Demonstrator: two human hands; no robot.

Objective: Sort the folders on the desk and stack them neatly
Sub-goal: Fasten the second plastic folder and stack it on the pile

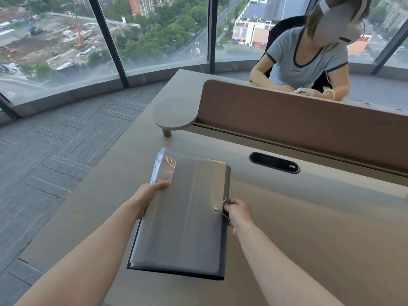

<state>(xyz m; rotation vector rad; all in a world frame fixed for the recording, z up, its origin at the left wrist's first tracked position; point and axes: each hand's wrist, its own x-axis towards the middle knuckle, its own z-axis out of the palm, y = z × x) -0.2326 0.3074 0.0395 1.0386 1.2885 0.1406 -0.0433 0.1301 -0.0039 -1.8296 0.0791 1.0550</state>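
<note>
no readable text, small mark on seated person's shirt (306, 60) too blurred to read

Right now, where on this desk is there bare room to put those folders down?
Bare desk lies right of the folders, between the right hand and the cable slot. Left of the left hand only a narrow strip remains before the edge.

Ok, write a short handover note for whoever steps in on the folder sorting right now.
Left hand: gripping the left edge of the folder stack, thumb on top.
Right hand: fingers pinching the elastic cord at the stack's right edge.
Folders: one pile on the desk, grey folder on top, clear sleeves poking out at the far left corner.
Done: folders gathered into one pile.
Left: tuck the sleeves flush, square the edges, deal with the cord.
</note>
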